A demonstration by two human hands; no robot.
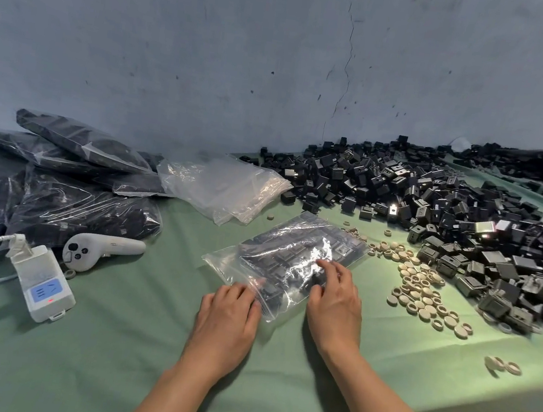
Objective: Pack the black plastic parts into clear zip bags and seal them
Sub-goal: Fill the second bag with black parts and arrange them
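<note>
- Bag (228,267), filled with parts (291,257), lies flat under both sets of fingertips, its near edge under the left fingers.
- Left hand (227,317) presses straight fingers on that edge; right hand (336,304) rests bent fingertips on the bag, gripping nothing.
- Sealing seems in hand; next, firm pressure along the zip.
- Loose pile (436,200) lies beyond the right fingers.
- No writing is legible.

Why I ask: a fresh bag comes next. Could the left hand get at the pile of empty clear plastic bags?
Probably yes: the left hand lies flat on the filled bag; only green cloth separates it from the pile.
</note>
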